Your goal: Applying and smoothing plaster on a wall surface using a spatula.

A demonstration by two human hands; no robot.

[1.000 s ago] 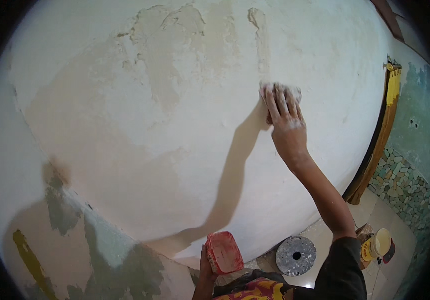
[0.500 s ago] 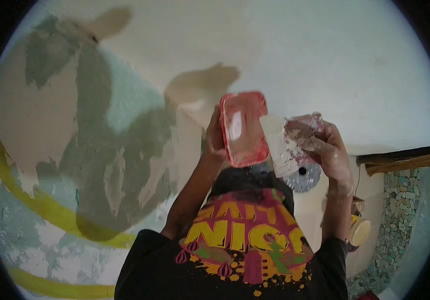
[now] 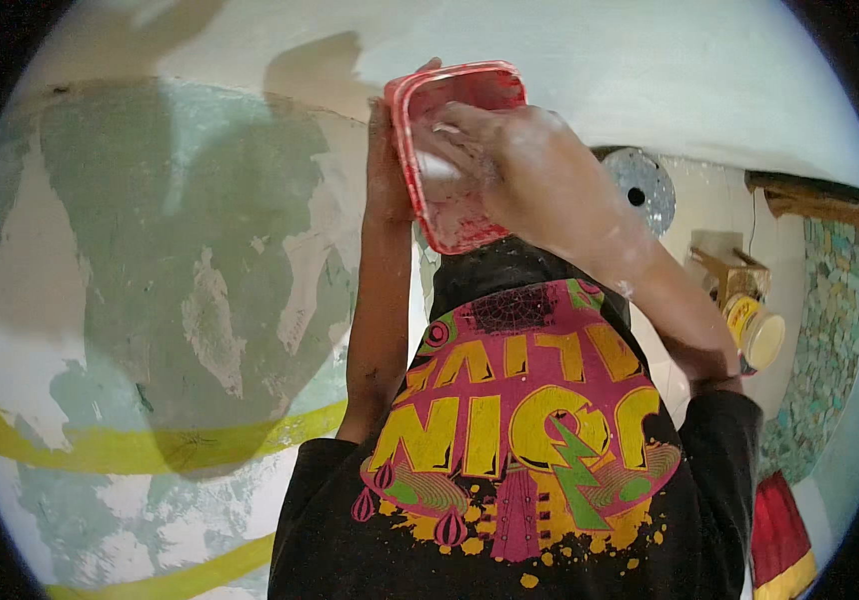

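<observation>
My left hand supports a red rectangular plastic tub from its left side, with fingers showing behind the far rim. The tub's inner walls are smeared with pale putty, and a white patch shows inside. My right hand, dusted with putty, reaches over the tub's right edge. Its fingers are bent down inside. The putty scraper it grips is hidden under the hand and within the tub.
A patchy green-and-white wall with yellow bands fills the left. To the right are a grey disc with a dark hole, a small wooden stand, a yellow tub, stone mosaic and a red item.
The tub and my left hand have moved up and left in view. My right hand has swung from beside the tub into it, taking the putty-coated scraper out of sight.
</observation>
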